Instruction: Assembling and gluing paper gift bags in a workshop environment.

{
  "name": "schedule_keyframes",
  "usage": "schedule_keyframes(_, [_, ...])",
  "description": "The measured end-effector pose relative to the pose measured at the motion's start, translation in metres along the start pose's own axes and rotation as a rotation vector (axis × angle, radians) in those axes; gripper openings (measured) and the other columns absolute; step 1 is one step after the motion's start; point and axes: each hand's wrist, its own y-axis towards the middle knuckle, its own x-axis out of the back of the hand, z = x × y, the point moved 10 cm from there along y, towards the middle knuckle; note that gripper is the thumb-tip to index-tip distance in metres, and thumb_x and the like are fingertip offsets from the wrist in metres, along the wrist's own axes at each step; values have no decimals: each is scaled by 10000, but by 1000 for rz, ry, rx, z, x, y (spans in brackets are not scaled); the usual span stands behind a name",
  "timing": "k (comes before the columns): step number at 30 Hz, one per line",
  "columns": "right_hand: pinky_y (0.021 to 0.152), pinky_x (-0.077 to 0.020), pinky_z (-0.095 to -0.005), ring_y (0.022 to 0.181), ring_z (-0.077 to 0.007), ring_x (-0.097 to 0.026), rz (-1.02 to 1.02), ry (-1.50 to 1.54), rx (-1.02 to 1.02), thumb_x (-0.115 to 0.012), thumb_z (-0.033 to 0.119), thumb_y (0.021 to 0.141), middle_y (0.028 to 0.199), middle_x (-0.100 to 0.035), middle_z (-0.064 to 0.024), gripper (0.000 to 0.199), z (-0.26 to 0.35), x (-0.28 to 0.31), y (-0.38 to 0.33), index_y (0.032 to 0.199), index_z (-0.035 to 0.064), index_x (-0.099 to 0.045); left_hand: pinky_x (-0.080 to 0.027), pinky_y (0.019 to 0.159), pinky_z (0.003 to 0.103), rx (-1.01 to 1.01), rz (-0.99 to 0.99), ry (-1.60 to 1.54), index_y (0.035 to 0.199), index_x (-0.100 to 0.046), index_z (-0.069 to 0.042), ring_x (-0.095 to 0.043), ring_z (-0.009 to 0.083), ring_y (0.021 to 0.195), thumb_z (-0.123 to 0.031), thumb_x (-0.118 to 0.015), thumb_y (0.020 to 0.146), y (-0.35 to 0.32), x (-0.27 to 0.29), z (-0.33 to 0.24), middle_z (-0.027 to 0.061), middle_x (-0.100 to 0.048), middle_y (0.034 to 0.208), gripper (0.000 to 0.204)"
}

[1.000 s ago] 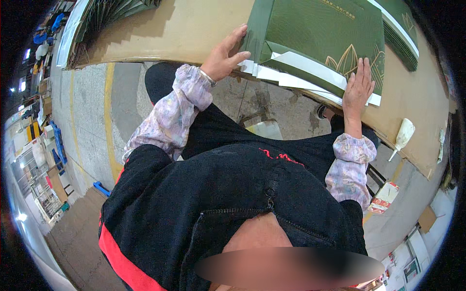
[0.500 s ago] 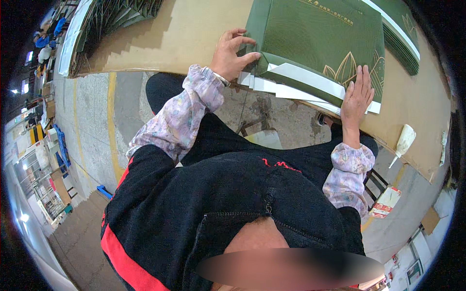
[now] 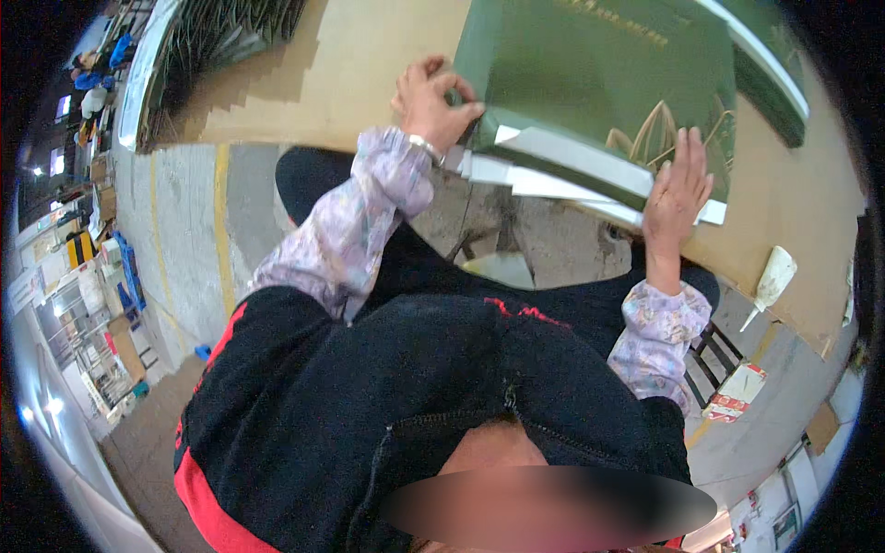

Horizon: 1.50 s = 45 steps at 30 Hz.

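folded green paper, curled left hand

Faintly glossy green paper, smooth tabletop, plastic bottle, crinkled cloth sleeves

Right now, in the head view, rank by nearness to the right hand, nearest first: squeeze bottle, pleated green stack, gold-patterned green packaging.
1. Gold-patterned green packaging: touching the right hand.
2. Squeeze bottle: lower right.
3. Pleated green stack: far left.
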Motion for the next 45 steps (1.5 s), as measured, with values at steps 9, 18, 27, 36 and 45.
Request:
schedule_keyframes(9, [1137, -184, -511, 1384, -271, -311, 97, -35, -39, -491, 130, 890, 1524, -311, -44, 571, 1, -4, -13, 1447, 155, -366, -238, 1126, 510, -584, -54, -116, 1372, -421, -63, -286, 397, 1375, -132, -691, 788, -66, 7, -79, 174, -342, 1471, 648])
schedule_keyframes(18, [1128, -183, -527, 1374, -270, -320, 94, 7, -29, -509, 125, 880, 1510, -326, -32, 572, 0, 2, -11, 1436, 139, -374, -54, 1160, 534, -888, 247, 373, 1477, -281, -88, -101, 316, 1458, -518, -435, 927, -88, -84, -131, 87, -202, 1565, 715])
schedule_keyframes(27, [1145, -174, -525, 1402, -330, -282, 157, 171, 279, -478, 142, 897, 1472, -373, -150, 501, 132, -35, -13, 1385, 42, -431, -35, 1156, 553, -851, 227, 580, 1470, -301, -94, -105, 310, 1459, -486, -417, 942, -84, -102, -115, 99, -213, 1562, 668])
schedule_keyframes(36, [875, -494, -306, 1068, -224, -615, 56, 978, 279, -748, 212, 798, 1437, -424, -145, 944, 148, 203, 129, 1507, 40, -148, -45, 1158, 537, -889, 223, 296, 1473, -318, -159, -117, 299, 1456, -447, -443, 947, -93, -74, -125, 92, -221, 1557, 612])
schedule_keyframes(45, [630, -448, -339, 754, -206, -542, -521, 520, 1125, -557, 465, 928, 1214, -559, -178, 628, 228, 449, 57, 1341, 12, -421, -83, 1156, 538, -896, 170, 237, 1456, -345, -152, -146, 313, 1446, -450, -466, 938, -93, -70, -137, 91, -250, 1544, 609])
